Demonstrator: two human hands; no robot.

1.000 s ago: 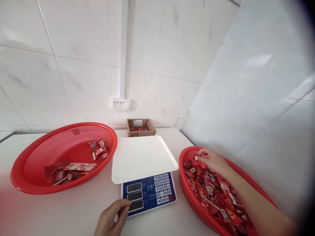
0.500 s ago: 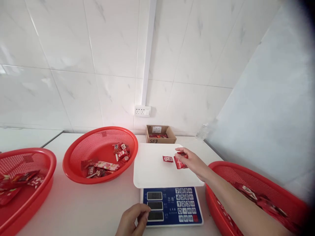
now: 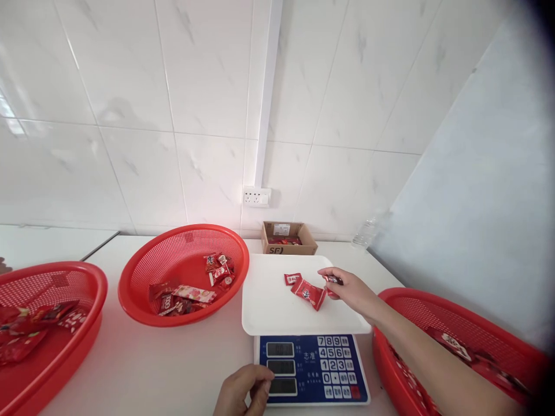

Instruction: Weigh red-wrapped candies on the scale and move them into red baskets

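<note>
My right hand is closed on a small dark red snack packet, just over the right part of the white weighing pan. A larger red snack packet and a small red-and-white packet lie on the pan beside that hand. At the left edge of the blue scale panel rests my left hand, fingers curled in and thumb near the forefinger, with nothing visible between them. It partly covers the lower displays, whose digits are too faint to read.
Red plastic baskets with wrapped snacks stand at far left, left of the scale and at right, under my right forearm. Behind the pan, against the tiled wall, are a cardboard box of packets and a clear plastic container.
The larger red packet has left my right hand and now lies on the pan near the small one. That hand now holds a darker packet. My left hand stays by the scale.
</note>
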